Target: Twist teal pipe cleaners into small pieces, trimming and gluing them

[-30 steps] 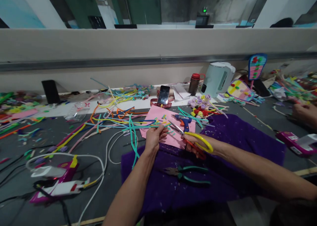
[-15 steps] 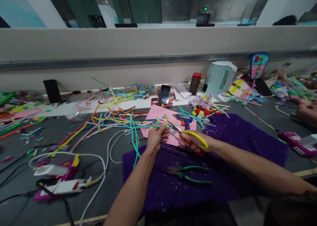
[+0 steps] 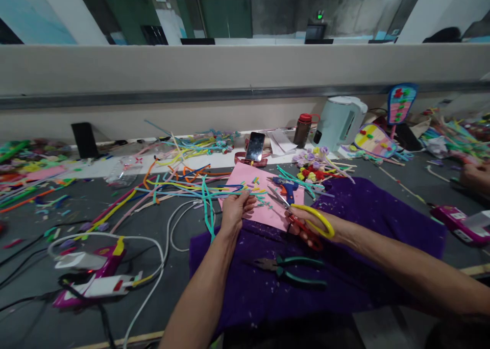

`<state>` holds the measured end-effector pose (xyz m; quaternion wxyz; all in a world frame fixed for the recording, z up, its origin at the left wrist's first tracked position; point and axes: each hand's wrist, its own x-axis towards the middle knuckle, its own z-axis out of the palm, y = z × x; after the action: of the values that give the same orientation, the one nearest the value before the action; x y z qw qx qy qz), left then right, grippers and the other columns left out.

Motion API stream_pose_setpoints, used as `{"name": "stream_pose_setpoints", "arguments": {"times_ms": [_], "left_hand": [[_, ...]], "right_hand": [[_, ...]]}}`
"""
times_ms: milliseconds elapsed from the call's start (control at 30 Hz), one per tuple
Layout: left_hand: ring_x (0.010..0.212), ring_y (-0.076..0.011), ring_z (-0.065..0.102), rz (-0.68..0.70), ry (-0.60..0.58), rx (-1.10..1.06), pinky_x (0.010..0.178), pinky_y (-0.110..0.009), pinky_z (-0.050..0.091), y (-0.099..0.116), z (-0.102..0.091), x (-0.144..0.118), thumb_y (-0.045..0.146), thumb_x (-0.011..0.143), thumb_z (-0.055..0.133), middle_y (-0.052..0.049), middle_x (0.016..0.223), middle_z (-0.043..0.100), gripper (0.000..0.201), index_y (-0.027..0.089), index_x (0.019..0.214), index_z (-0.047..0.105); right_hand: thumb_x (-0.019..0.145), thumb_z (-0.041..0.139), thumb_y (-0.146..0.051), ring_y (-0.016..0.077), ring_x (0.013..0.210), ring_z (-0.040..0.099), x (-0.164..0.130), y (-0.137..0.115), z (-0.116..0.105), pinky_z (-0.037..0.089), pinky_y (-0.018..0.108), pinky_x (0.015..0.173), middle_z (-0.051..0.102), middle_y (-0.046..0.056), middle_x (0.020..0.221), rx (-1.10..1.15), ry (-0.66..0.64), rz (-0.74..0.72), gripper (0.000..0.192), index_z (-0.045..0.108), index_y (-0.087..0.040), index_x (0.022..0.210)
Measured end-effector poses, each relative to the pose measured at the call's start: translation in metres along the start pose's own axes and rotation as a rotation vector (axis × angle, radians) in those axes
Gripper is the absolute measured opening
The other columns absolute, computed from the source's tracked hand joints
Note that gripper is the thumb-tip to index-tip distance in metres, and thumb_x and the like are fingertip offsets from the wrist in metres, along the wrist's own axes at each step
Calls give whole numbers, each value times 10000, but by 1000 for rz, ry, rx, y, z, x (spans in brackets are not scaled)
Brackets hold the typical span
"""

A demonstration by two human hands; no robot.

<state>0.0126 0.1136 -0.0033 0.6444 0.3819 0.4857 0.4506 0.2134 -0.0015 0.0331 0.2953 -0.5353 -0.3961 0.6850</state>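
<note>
My left hand (image 3: 234,212) is closed in a pinch over the pink sheet, holding a light-blue pipe cleaner (image 3: 191,193); other strands lie close by, so I cannot tell how many it grips. In my right hand (image 3: 298,220) is a pair of scissors (image 3: 314,217) with one yellow and one red handle loop. Its blades point up and left, apart from the left hand. Short cut pieces of pipe cleaner lie on the pink sheet (image 3: 239,174). A blue and orange glue gun (image 3: 288,190) rests just beyond the scissors. Green-handled pliers (image 3: 285,267) lie on the purple cloth (image 3: 360,267).
Long pipe cleaners (image 3: 126,208) spread across the left side. Behind stand a phone (image 3: 255,146), a brown bottle (image 3: 302,132) and a pale kettle (image 3: 339,124). A power strip (image 3: 92,277) with cables sits front left. Another person's hand (image 3: 476,174) is at far right.
The scissors have moved right, away from my left hand, and their handles have spread wider. My left hand has shifted slightly left, still pinching.
</note>
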Motion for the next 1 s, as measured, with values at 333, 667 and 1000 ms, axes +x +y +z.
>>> {"name": "stream_pose_setpoints", "arguments": {"times_ms": [333,667,1000], "left_hand": [[508,-120,617,-19,-95,-22,442,-173,489,-4,16,-13,288,653,673,-84,616,662,230,80,729,613],[383,-107,559,-26,-54,81,315,-175,405,-5,6,-5,382,620,672,-105,640,671,319,74,698,642],[371,-119,551,-36,-57,103,297,-187,396,-5,3,-2,400,610,666,-90,580,654,340,71,691,640]], "right_hand": [[754,462,-589,60,374,457,22,1,11,425,177,318,513,-48,597,-81,-62,-45,386,459,-211,831],[770,500,-512,12,314,306,29,-1,-1,207,94,256,438,-60,546,66,-50,81,329,431,-191,745],[754,521,-522,-1,317,262,20,2,-12,170,93,255,481,-37,559,34,-62,68,351,462,-177,762]]}}
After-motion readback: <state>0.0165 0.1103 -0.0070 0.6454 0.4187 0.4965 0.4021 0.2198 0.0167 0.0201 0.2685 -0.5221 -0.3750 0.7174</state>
